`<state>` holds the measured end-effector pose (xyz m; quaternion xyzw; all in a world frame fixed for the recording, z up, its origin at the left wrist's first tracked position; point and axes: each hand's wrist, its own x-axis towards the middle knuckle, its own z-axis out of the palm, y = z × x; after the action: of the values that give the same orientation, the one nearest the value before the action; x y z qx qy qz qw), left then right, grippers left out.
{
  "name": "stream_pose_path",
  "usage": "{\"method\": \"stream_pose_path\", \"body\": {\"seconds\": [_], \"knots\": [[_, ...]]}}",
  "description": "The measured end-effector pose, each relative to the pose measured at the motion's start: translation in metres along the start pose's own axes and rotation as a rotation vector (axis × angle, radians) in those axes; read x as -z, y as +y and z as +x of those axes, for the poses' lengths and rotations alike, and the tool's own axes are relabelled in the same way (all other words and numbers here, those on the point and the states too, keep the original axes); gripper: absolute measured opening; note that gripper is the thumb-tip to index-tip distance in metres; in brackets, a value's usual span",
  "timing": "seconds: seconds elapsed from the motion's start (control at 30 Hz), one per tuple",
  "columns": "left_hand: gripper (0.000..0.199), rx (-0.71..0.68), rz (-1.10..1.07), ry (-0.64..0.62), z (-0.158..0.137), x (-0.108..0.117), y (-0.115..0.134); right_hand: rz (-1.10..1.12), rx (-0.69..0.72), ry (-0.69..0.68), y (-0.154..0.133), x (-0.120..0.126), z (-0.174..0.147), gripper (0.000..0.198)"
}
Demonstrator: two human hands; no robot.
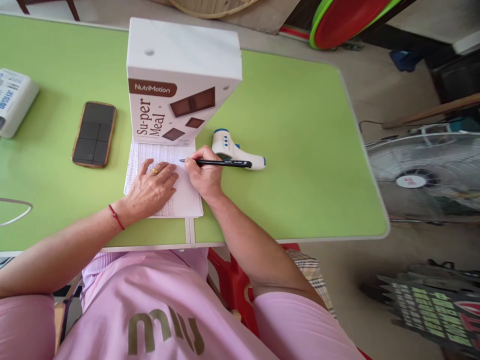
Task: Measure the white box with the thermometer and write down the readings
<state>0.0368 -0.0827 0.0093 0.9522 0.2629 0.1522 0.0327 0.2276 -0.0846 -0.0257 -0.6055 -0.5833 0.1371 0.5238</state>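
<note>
My right hand grips a black pen, its tip at the paper near the middle of the sheet. Beneath both hands lies a stack of white paper, its left part covered in small rows of writing. My left hand rests flat on the sheet with fingers spread, a gold ring on one finger. A white NutriMotion box stands upright at the far edge of the paper, hiding the sheet's top. Just right of my right hand lies a white and blue infrared thermometer, partly behind the pen.
The green table has a smartphone left of the paper and a white device at its left edge. A white cable loop lies nearer me. An electric fan stands off the right side; a red stool is below the front edge.
</note>
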Motion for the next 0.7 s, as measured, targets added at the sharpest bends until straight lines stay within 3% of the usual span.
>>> {"method": "stream_pose_path", "body": {"seconds": [0.7], "knots": [[0.028, -0.001, 0.003, 0.003, 0.0004, -0.0003, 0.0007, -0.028, -0.038, -0.033, -0.0009, 0.0008, 0.0003, 0.019]]}}
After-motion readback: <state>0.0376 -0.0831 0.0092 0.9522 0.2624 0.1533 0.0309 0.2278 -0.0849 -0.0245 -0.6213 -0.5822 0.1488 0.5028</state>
